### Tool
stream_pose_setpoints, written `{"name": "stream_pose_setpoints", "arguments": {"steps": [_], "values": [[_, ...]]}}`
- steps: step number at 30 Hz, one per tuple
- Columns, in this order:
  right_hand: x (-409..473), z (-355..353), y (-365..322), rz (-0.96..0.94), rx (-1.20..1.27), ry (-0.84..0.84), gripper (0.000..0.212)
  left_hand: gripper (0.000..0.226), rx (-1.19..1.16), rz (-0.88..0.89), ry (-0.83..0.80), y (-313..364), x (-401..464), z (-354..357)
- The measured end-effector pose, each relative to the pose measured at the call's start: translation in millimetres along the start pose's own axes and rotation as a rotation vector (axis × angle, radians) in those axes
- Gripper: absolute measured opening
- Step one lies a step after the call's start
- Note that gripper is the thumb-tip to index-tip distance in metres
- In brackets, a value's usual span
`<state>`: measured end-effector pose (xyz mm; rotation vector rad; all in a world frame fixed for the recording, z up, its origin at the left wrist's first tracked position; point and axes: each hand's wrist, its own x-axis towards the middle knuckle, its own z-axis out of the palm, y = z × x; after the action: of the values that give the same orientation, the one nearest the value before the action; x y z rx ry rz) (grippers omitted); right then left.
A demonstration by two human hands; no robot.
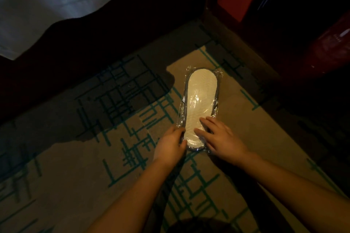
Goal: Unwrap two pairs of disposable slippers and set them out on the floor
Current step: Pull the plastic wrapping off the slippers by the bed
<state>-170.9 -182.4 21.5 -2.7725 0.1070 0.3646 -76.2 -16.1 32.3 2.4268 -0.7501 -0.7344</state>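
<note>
On the patterned carpet (75, 166), the wrapped slippers (199, 104) lie sole-up. Your left hand (170, 144) pinches the plastic wrap (181, 111) at its near edge, probably to tear it, while your right hand (220, 138) presses down with flat, spread fingers to steady the packet.

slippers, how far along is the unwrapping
Done: nothing visibly; no bare slipper lies on the carpet. In hand: the wrapped slippers lie sole-up, left hand pinching the plastic's near edge, right hand pressing flat. Left: open this wrap, set slippers out; a second pair isn't in view.
</note>
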Motion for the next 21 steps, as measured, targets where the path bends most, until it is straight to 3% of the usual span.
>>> {"name": "stream_pose_setpoints", "arguments": {"steps": [5, 14, 17, 21], "values": [[5, -4, -8, -0.017, 0.046, 0.024, 0.042, 0.010, -0.039, -0.105, 0.055, -3, -5, 2], [19, -8, -8, -0.041, 0.053, 0.070, 0.034, 0.018, -0.081, -0.033, 0.054, -4, -29, 3], [22, -6, -9, -0.026, 0.028, 0.079, 0.034, 0.031, -0.130, -0.043, 0.083, -11, -43, 7], [23, -4, -10, -0.027, -0.011, 0.087, 0.039, 0.024, 0.048, 0.148, 0.045, -21, -59, 10]]}}
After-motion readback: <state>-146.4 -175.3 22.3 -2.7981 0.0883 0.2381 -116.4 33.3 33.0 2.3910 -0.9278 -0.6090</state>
